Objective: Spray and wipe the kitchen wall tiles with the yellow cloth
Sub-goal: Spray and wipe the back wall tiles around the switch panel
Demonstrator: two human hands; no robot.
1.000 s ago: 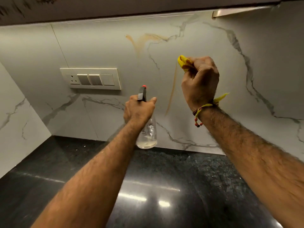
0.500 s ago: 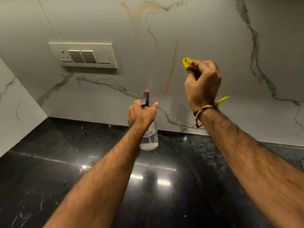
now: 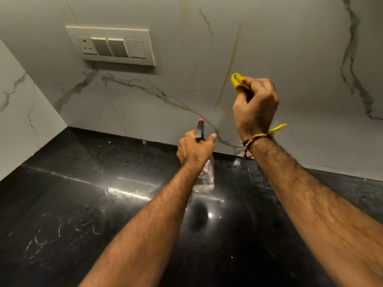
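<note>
Marble-look wall tiles (image 3: 279, 48) with grey veins fill the top half here, and there's a thin brownish streak (image 3: 229, 65) running down them, plus a fainter one further left near the top edge. Right hand (image 3: 256, 106) is balled up around the yellow cloth (image 3: 238, 82), fingers curled tight with a bunched bit of it poking out the top, held up close to the tiles just right of that streak; can't really tell if the cloth is actually touching the wall. Left hand (image 3: 194, 149) is wrapped around the neck of a clear spray bottle (image 3: 206, 175), black trigger head with a red tip pointing at the wall, bottle hanging above the black countertop (image 3: 72, 204). A thread bracelet (image 3: 257, 138) sits on the right wrist. Switch panel (image 3: 114, 46) is up on the left.
</note>
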